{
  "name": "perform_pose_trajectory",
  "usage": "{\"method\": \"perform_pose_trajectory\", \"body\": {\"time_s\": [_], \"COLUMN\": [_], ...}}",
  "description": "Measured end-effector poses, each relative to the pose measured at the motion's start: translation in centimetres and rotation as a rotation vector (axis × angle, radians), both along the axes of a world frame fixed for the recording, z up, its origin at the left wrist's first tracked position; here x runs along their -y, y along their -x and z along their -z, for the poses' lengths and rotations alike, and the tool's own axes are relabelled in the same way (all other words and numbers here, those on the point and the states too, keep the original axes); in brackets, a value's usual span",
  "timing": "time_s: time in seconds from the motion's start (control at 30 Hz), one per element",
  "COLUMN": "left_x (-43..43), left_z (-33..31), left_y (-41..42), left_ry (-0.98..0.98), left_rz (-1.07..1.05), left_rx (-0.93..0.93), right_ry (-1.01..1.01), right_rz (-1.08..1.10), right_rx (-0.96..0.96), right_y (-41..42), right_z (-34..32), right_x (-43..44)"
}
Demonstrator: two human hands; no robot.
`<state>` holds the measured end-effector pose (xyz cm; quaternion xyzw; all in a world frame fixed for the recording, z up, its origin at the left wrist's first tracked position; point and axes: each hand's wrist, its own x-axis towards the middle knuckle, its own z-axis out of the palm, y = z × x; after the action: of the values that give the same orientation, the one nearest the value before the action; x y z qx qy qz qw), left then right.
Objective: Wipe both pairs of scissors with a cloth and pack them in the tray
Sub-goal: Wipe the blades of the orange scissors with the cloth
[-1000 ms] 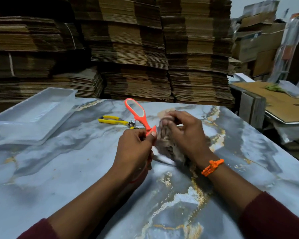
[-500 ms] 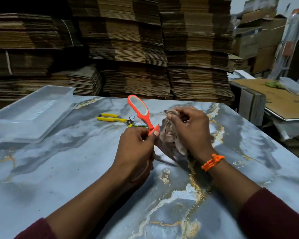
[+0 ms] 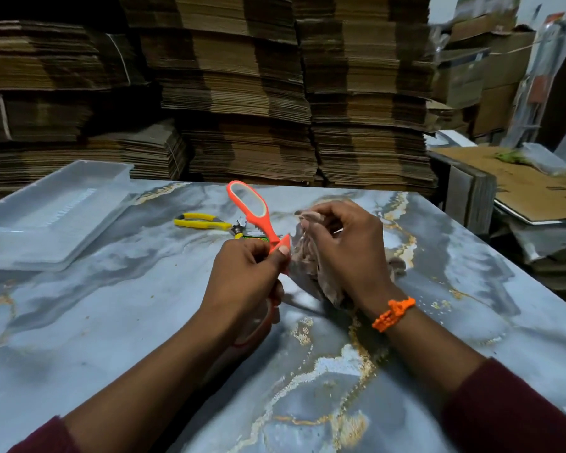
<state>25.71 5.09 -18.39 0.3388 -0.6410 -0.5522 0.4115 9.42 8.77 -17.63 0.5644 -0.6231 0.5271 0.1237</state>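
Left hand (image 3: 245,279) grips orange scissors (image 3: 264,225), right hand (image 3: 347,253) seemingly bunches cloth (image 3: 303,260)

- We see the surface (image 3: 111,322) in a marble-look finish, grey-blue with gold veins, smooth and faintly glossy.
- The orange scissors (image 3: 264,225) have a smooth plastic handle with a slight sheen and a paler lining inside the loop.
- The yellow scissors (image 3: 198,221) carry glossy plastic grips; the small part at their pivot looks to us like bare metal.
- The cloth (image 3: 303,256) looks thin, soft and matt, crumpled into folds.
- The tray (image 3: 46,204) is translucent whitish plastic, smooth and shiny, with fine ribs moulded into its floor.
- The cardboard stacks (image 3: 242,93) are matt brown corrugated board, rough along the cut edges.
- The bracelet (image 3: 393,313) is knotted orange thread; the sleeve (image 3: 520,413) we take for matt dark red fabric.
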Motion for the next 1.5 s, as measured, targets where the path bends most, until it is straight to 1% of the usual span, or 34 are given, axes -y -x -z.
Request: {"method": "perform_pose_trajectory", "body": {"time_s": [0.1, 0.23, 0.3, 0.37, 0.57, 0.67, 0.73, 0.8, 0.83, 0.93, 1.03, 1.17, 1.23, 1.3, 1.37, 1.43, 1.5], "left_x": [0.0, -0.1, 0.0, 0.2, 0.1, 0.3, 0.4, 0.3, 0.2, -0.2, -0.2, 1.1, 1.3, 1.4, 2.0, 2.5, 2.9], "left_z": [-0.1, -0.1, -0.2, -0.2, -0.3, -0.7, -0.8, -0.8, -0.8, -1.0, -0.9, -0.3, -0.3, -0.6, -1.1, -1.7, -2.4], "left_y": [0.0, 0.0, -0.2, -0.3, 0.0, 0.2, 0.2, 0.1, 0.2, 0.1, -0.1, -0.2, -0.3, -0.8, -1.5, -2.1, -2.6], "left_ry": [0.004, 0.03, 0.06, 0.062, -0.041, -0.103, -0.1, -0.077, -0.072, -0.05, 0.084, 0.36, 0.473, 0.587, 0.723, 0.806, 0.871], "left_rz": [-0.002, 0.005, -0.002, -0.001, 0.046, 0.028, 0.012, 0.0, -0.005, -0.02, -0.051, -0.174, -0.184, -0.145, -0.082, 0.009, 0.074], "left_rx": [-0.006, 0.024, 0.045, 0.043, -0.028, -0.065, -0.078, -0.091, -0.1, -0.117, -0.037, 0.163, 0.219, 0.259, 0.312, 0.366, 0.389], "right_ry": [-0.029, -0.008, -0.018, -0.024, -0.03, -0.033, -0.014, 0.011, 0.023, 0.052, 0.08, 0.086, 0.047, -0.034, -0.166, -0.304, -0.391], "right_rz": [-0.04, 0.01, -0.021, -0.048, 0.012, -0.031, -0.068, -0.069, -0.044, 0.066, 0.092, -0.082, -0.177, -0.258, -0.349, -0.414, -0.426], "right_rx": [-0.065, -0.034, -0.069, -0.053, 0.127, 0.312, 0.475, 0.557, 0.54, 0.41, 0.235, -0.225, -0.346, -0.401, -0.34, -0.247, -0.272], "right_y": [-0.5, 0.5, -0.1, -0.4, 0.3, 0.7, 1.5, 2.3, 2.6, 3.2, 2.9, 1.4, 0.8, 1.0, 1.6, 2.2, 2.4], "right_z": [0.2, 0.1, 0.3, 0.5, 0.1, -0.5, -1.4, -2.1, -2.2, -2.3, -2.4, -1.9, -1.4, -1.3, -1.8, -2.6, -2.8], "right_x": [-0.1, 0.2, -0.2, -0.3, -0.4, -0.8, -1.0, -1.4, -1.5, -1.5, -1.6, -1.5, -1.0, -0.7, -1.1, -1.8, -2.1]}}
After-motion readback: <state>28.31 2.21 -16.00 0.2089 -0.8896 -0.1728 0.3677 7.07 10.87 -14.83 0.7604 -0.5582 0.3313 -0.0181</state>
